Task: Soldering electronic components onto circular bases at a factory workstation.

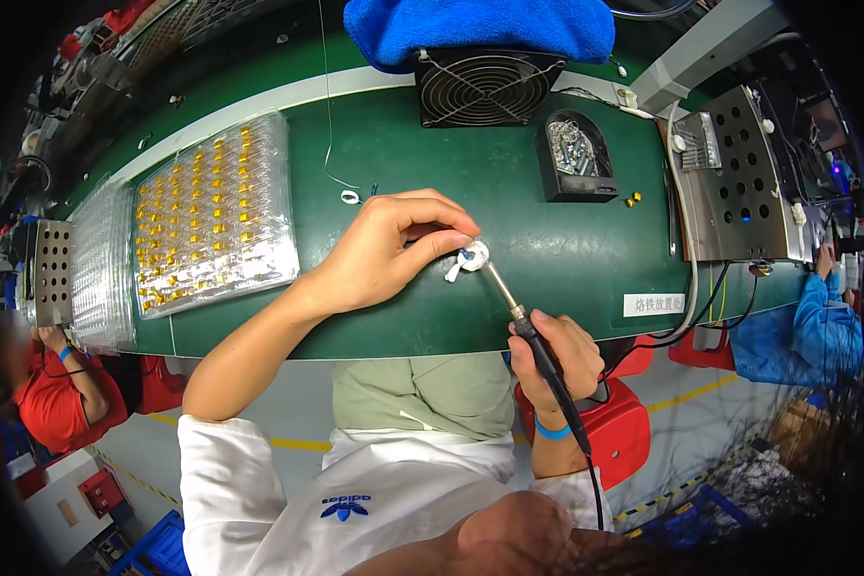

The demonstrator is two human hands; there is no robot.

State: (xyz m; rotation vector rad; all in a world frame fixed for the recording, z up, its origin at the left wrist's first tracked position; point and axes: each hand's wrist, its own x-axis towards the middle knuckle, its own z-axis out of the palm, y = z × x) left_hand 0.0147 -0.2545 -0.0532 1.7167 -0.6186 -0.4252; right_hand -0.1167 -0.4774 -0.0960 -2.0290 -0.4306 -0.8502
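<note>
My left hand (398,240) is closed in a pinch, thumb and forefinger at a small white round part (473,257) with a bit of blue on it. My right hand (564,360) is wrapped round the black handle of a soldering iron (545,363). The iron's metal tip reaches up and left to the white part, seeming to touch it; the exact contact is too small to tell. Past my left hand, a thin wire hangs down to a small white ring (350,197) on the green table (403,144).
On the left lies a clear plastic tray (283,206) of yellow components, with stacked trays (103,259) beside it. A black fan (485,88) under a blue towel (480,29), a black bin of metal parts (581,187) and a perforated metal box (744,182) stand around. Co-workers sit at both sides.
</note>
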